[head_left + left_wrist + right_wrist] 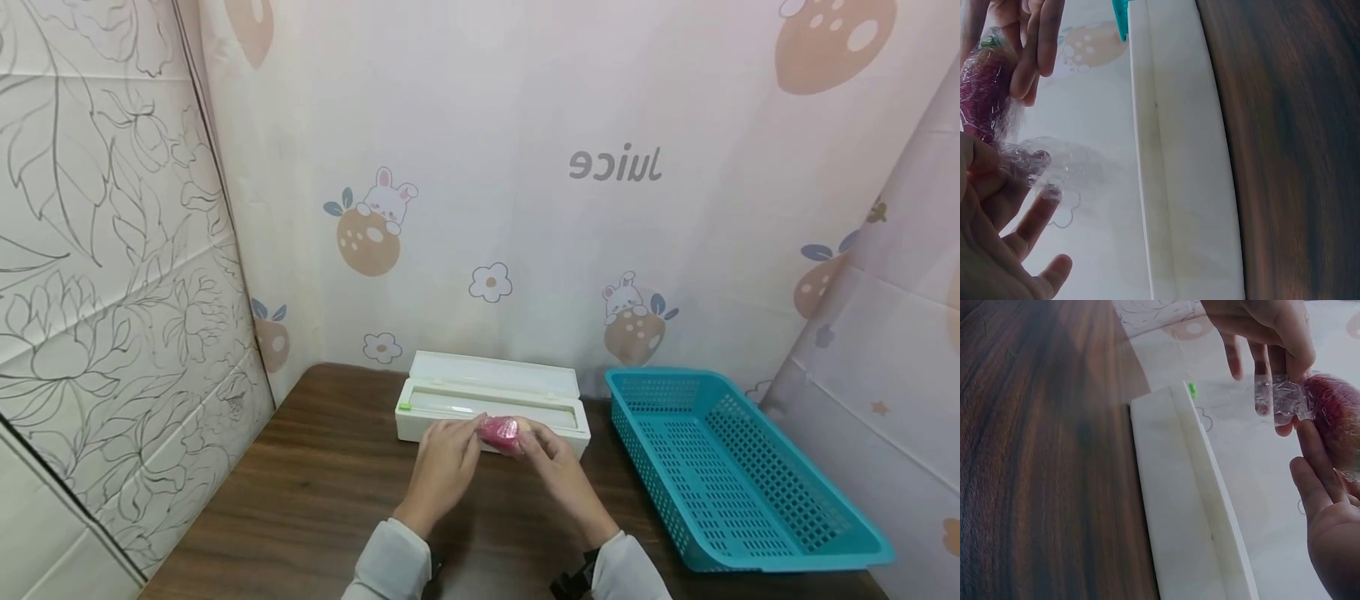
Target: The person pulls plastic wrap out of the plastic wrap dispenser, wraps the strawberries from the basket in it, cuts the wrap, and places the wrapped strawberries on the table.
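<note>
Head view: a red fruit (500,432), already enclosed in clear cling film (1035,164), is held between both hands just above the front edge of a white film dispenser (491,406) on a brown wooden table (315,492). The left hand (442,467) is closed on the loose end of the film; in the left wrist view a bunched tail of film is seen pinched between thumb and fingers, with the remaining fingers (1038,219) extended. The right hand (558,471) is seen supporting the fruit from the other side; in the right wrist view its fingers (1313,481) lie along the wrapped surface, lightly curled round it rather than clenched.

Status, as judged from the pictures: the film is wound round most of the fruit, so the covering stage appears largely done. The twisted tail at the left side is not yet pressed flat against the fruit, so sealing appears unfinished. Whether the film has been cut from the roll cannot be determined; no strand to the dispenser is visible. The dispenser lid stands open.

A turquoise perforated basket (738,483) is positioned on the table to the right, well apart from the hands, and nothing is seen in it. The wrapped fruit has therefore not been deposited there.
</note>
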`<state>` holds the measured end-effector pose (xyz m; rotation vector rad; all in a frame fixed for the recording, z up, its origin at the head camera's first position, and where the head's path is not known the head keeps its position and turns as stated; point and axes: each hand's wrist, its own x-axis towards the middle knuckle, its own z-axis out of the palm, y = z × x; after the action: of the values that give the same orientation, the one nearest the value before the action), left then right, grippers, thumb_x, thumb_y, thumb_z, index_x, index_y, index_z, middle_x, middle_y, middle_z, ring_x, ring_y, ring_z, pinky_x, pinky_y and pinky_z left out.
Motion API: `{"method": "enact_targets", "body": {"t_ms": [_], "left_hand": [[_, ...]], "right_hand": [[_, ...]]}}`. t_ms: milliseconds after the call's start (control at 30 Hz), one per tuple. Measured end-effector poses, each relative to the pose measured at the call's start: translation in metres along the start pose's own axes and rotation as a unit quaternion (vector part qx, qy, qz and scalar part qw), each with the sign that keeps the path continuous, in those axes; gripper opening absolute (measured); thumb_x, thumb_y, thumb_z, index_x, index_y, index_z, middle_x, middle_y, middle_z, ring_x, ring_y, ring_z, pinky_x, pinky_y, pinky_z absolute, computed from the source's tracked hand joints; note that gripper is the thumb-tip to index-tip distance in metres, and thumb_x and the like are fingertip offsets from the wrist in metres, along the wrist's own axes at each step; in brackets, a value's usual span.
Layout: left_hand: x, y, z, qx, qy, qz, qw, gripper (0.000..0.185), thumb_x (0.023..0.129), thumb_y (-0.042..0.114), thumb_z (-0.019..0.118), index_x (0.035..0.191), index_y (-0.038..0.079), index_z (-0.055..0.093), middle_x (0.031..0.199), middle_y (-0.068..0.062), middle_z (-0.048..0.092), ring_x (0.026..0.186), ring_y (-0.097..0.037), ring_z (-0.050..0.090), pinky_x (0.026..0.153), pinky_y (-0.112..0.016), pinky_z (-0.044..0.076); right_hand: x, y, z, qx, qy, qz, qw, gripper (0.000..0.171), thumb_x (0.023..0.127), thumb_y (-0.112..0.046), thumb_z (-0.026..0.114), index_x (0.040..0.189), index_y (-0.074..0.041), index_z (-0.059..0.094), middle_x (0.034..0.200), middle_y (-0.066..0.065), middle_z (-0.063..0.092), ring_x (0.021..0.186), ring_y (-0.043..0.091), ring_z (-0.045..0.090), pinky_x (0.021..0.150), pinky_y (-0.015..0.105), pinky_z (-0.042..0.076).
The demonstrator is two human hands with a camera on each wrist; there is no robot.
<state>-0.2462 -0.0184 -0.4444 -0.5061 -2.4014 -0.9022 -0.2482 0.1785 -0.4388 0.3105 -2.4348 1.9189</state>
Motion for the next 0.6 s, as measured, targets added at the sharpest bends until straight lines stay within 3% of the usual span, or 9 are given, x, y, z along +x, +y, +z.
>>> {"method": "enact_targets", "body": {"t_ms": [167, 400, 600], "left_hand": [[-0.001, -0.0023, 0.0, -0.037, -0.003, 0.002, 0.9993, 0.032, 0.104, 0.017, 0.054, 0.132, 0.012, 0.067, 0.121, -0.003, 0.07, 0.108, -0.024, 0.061, 0.102, -0.054, 0.043], [0.0011, -0.0055, -0.0009, -0.1, 0.058, -0.015, 0.9932, 0.022, 0.094, 0.014, 0.072, 0.115, 0.012, 0.077, 0.11, 0.001, 0.073, 0.099, -0.017, 0.064, 0.084, -0.037, 0.055], [-0.0002, -0.0063, 0.0025, -0.132, 0.064, -0.002, 0.9891, 0.023, 0.094, 0.006, 0.07, 0.116, 0.004, 0.074, 0.112, -0.006, 0.073, 0.102, -0.019, 0.07, 0.086, -0.034, 0.057]], "right_hand": [[-0.0017, 0.0017, -0.0004, 0.02, -0.007, -0.002, 1.0, 0.051, 0.106, -0.039, 0.049, 0.145, -0.006, 0.05, 0.138, 0.016, 0.057, 0.119, 0.031, 0.062, 0.1, 0.045, 0.049], [-0.0023, -0.0033, -0.0019, 0.035, -0.014, 0.011, 0.999, 0.054, 0.106, -0.042, 0.048, 0.148, -0.008, 0.045, 0.141, 0.019, 0.054, 0.123, 0.033, 0.059, 0.103, 0.044, 0.047], [-0.0024, -0.0062, 0.0006, 0.034, -0.011, 0.019, 0.999, 0.058, 0.105, -0.046, 0.048, 0.15, -0.009, 0.043, 0.142, 0.018, 0.054, 0.124, 0.032, 0.058, 0.106, 0.047, 0.043]]}}
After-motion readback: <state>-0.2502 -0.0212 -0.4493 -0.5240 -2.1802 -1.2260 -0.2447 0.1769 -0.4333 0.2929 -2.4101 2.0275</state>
